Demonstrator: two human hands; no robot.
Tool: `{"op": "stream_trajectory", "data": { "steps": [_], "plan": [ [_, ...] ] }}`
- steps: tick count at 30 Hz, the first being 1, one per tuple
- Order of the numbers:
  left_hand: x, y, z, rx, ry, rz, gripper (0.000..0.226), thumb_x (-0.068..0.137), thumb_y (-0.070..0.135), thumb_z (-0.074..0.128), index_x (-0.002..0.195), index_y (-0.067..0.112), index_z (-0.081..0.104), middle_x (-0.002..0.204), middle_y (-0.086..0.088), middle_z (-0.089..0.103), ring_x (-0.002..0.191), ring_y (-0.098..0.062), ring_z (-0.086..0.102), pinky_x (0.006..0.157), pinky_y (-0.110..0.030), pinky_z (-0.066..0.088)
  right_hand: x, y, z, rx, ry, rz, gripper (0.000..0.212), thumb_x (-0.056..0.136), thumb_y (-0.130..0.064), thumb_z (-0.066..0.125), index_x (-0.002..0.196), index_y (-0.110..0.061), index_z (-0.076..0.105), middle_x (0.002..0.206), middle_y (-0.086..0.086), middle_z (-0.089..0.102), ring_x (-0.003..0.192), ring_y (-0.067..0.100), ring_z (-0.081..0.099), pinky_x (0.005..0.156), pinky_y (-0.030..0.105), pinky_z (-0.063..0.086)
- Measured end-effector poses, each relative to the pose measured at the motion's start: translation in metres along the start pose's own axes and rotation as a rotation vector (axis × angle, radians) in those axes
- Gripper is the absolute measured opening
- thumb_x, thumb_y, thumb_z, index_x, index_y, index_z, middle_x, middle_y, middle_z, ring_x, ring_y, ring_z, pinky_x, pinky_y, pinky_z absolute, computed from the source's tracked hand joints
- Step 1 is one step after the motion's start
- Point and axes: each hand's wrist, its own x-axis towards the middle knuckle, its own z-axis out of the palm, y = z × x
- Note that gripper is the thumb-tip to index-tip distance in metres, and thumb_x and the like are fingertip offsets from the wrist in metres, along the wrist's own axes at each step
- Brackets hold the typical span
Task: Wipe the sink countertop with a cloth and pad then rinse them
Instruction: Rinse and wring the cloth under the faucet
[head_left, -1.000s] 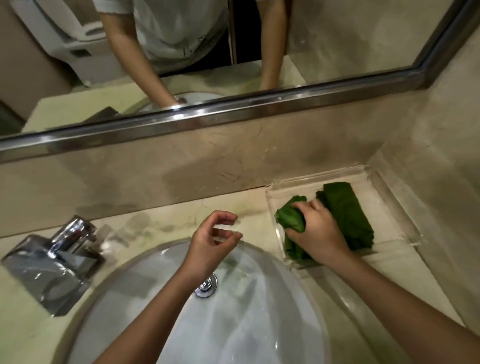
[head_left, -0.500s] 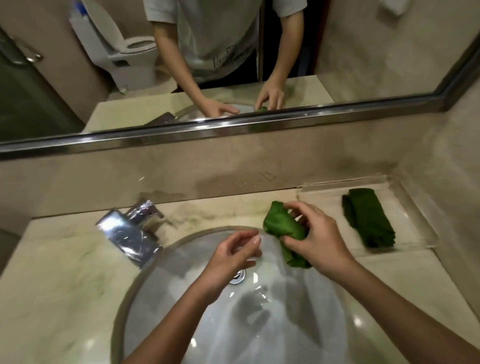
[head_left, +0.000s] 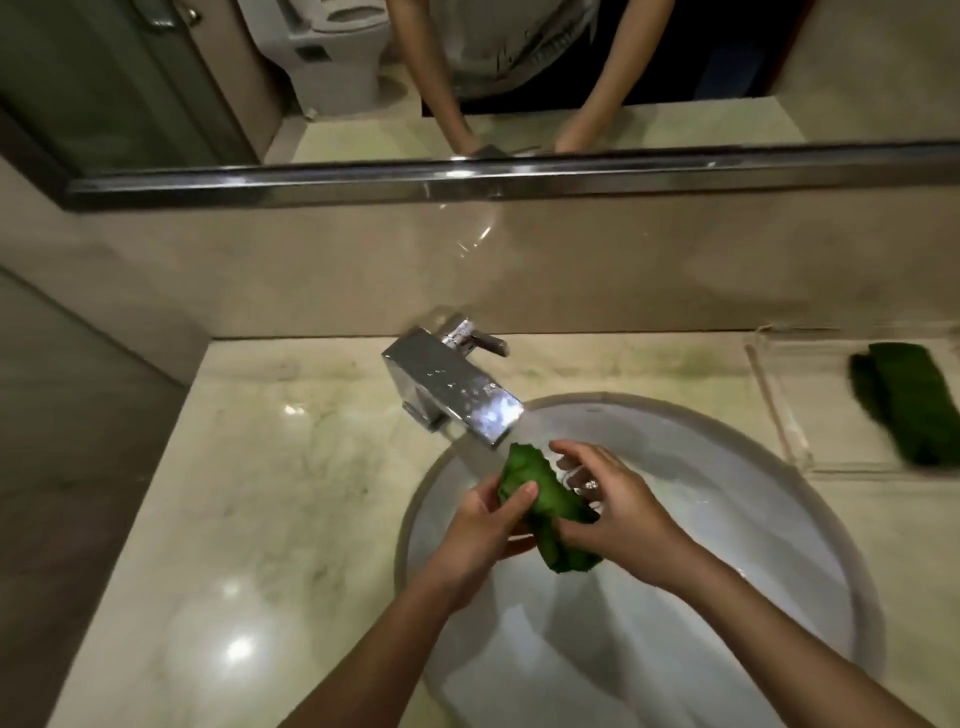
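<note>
"Head view: what lies around the work?"

"A pale marble surface (head_left: 260, 493) with a white oval sink basin (head_left: 727, 545) sunk into it. A square chrome faucet (head_left: 452, 389) stands at the far edge, its spout reaching over the basin's far-left rim. At the far right, a clear tray (head_left: 779, 415) on the surface holds a folded green piece (head_left: 909, 410). Above the backsplash runs a metal-framed mirror (head_left: 519, 78), which reflects the person's arms and a toilet (head_left: 337, 47)."

"Anything in the way?"

"The spout hangs just beyond the far end of the green cloth (head_left: 540, 499). It is close, but I can't tell whether they touch. Both hands cover parts of the cloth."

"Where is the cloth, and how does it lie?"

"It is held above the basin's left half, well apart from the tray. It is bunched into a long roll. Its long axis runs from far-left, where it points up at the spout, to near-right, where the lower end hangs free toward the bowl."

"And the grips?"

"The left grip (head_left: 488, 525) holds the far part, with the thumb pressed across the top and the fingers underneath. The right grip (head_left: 613, 514) pinches the near part between the thumb and curled fingers, with the forefinger lifted."
</note>
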Motion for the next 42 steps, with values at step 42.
{"op": "stream_trajectory", "data": {
  "steps": [42],
  "plan": [
    [0.029,-0.017,-0.028,-0.143,0.084,0.197,0.020,0.089,0.030,0.053,0.108,0.027,0.058,0.108,0.000,0.069,0.097,-0.018,0.068,0.080,-0.034,0.056,0.045,0.027,0.039,0.221,0.165,0.064,0.013,0.076,-0.045,0.061,0.084,-0.039,0.067,0.086,-0.002,0.059,0.084,0.012,0.059,0.076,0.030,0.050]
  ]
}}
